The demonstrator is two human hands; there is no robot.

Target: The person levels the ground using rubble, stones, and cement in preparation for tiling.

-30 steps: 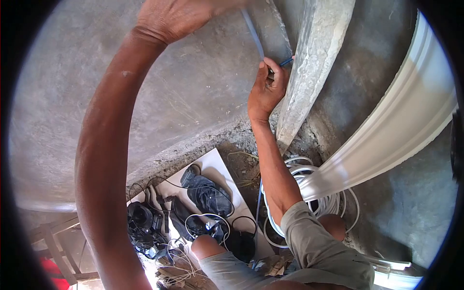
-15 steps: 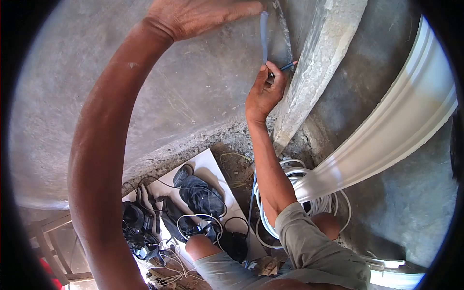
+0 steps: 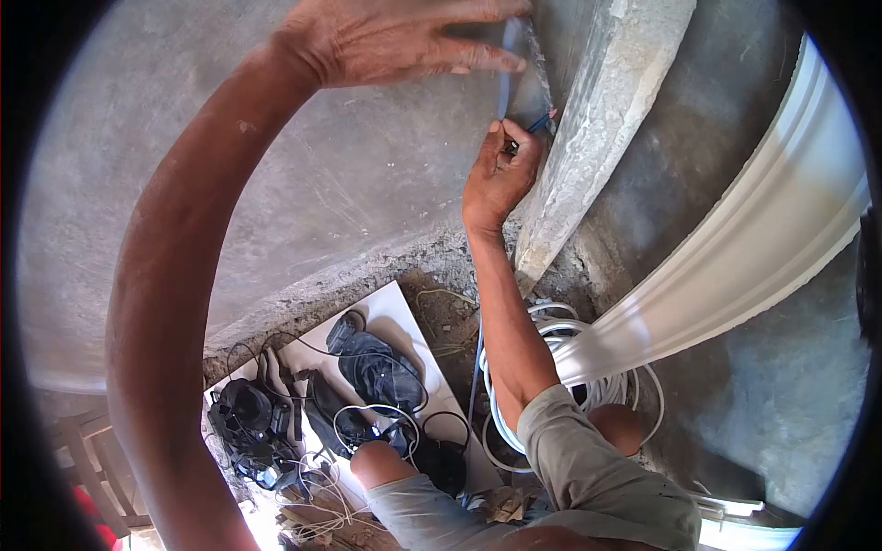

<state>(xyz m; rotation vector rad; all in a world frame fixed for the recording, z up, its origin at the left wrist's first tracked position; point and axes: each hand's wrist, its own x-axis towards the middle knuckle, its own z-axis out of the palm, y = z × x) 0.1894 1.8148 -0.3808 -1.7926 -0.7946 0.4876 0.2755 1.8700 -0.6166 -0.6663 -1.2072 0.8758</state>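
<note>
My right hand (image 3: 501, 179) is closed near the wall, thumb and finger pinching the lower end of a translucent bluish tube (image 3: 505, 87). The same hand holds a thin blue pencil-like stick (image 3: 539, 122), its reddish tip pointing right toward the concrete post. Above it, my left hand (image 3: 404, 41) is open, its fingers spread and slightly blurred across the tube's upper part. The grey wall (image 3: 340, 165) lies behind both hands.
A rough concrete post (image 3: 597, 138) slants beside my right hand. A white ribbed strip (image 3: 726, 266) curves down to a coiled white hose (image 3: 606, 390). Black bags (image 3: 381, 367) and cables lie on a white board (image 3: 404, 312) near my knees.
My left hand's fingers have spread apart and moved right, away from pinching near the tube's top. My right hand has shifted slightly, still holding the tube and blue stick.
</note>
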